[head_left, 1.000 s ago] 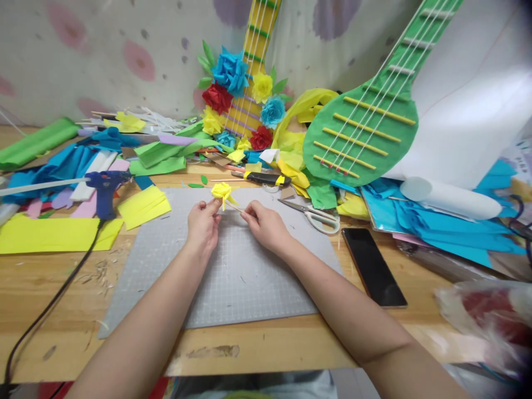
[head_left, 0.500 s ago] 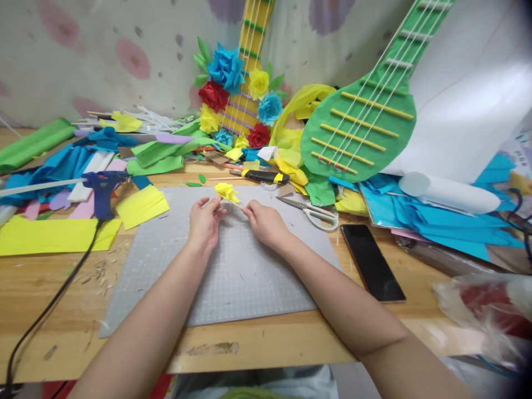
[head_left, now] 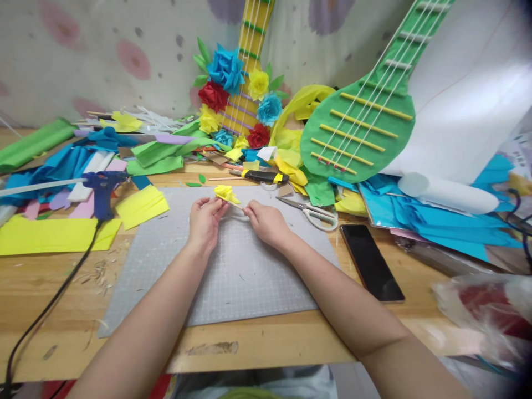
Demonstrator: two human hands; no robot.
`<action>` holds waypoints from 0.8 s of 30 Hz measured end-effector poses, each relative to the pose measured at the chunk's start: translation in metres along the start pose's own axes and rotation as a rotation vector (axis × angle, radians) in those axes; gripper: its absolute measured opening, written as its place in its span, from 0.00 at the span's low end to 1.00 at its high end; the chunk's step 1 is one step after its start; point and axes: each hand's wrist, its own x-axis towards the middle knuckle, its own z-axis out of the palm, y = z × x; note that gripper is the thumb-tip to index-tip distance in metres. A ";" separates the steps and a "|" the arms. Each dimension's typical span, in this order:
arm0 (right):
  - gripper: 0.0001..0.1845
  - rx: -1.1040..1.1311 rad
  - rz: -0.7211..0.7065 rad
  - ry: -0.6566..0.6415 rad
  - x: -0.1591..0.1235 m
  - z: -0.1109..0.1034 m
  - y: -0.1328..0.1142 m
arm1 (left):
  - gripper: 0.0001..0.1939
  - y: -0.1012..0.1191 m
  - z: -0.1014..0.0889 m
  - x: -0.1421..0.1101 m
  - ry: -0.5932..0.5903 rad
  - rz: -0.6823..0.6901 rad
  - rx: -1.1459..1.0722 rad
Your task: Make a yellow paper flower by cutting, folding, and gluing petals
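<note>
While the stick end of a small yellow paper flower (head_left: 225, 193) is pinched between the thumb and curled fingers of the right hand (head_left: 266, 221), the bloom itself is held up just above the middle of the frame, over the far edge of the grey cutting mat (head_left: 249, 288). The thin stick (head_left: 237, 206) is seen slanting down from the bloom toward the right hand. By the left hand (head_left: 203, 224), half-curled, the near left side of the flower is met or nearly met; whether its petals are gripped or only steadied cannot be told, since the contact is too small to make out. The flower is judged to be very light, its petals soft, thin and easily creased or torn, with little slip to be expected from the paper. The stick is judged stiffer, though slender enough to be snapped if bent. A hold is therefore best taken on the stick or close under the bloom, with the petals touched only lightly. To the right of centre, scissors (head_left: 319, 215) are laid partly on the mat; at centre left, a blue glue gun (head_left: 103, 193) is set beside folded yellow paper (head_left: 142, 206).
</note>
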 end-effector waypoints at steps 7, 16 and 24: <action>0.16 0.036 0.014 -0.005 0.001 -0.001 0.003 | 0.11 0.004 -0.001 0.002 -0.003 -0.066 -0.028; 0.16 0.067 0.002 -0.011 0.005 0.000 0.012 | 0.10 0.006 -0.003 0.001 -0.082 -0.158 -0.041; 0.16 0.151 0.002 -0.011 0.007 0.004 0.018 | 0.03 0.006 -0.003 0.002 -0.080 -0.210 -0.100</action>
